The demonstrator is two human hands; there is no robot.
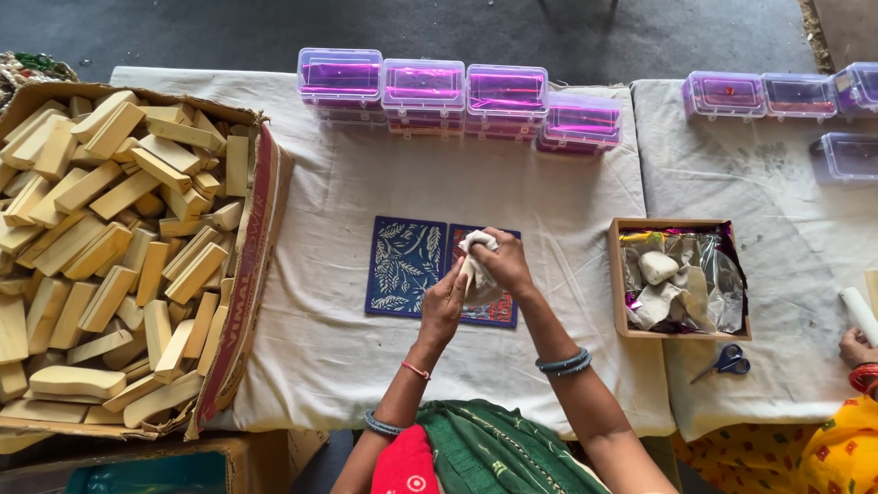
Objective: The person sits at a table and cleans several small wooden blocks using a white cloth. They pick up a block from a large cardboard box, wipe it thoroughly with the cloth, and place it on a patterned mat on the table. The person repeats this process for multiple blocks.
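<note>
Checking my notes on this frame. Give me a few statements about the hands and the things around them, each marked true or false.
1. Both hands, left hand and right hand, hold a white cloth bundle. True.
2. The bundle is over two blue patterned tiles. True.
3. The cardboard box holds metal bolts. False: pale wooden blocks.
4. The scissors lie inside the wooden tray. False: on the cloth below it.
5. Purple-lidded plastic cases line the far edge. True.

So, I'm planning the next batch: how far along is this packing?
Looks done: closed purple boxes lined along the table's far edge. In hand: both hands, left hand and right hand, hold a small white cloth bundle over two blue printed tiles. Left: a carton of wooden blocks, still heaped full.
</note>
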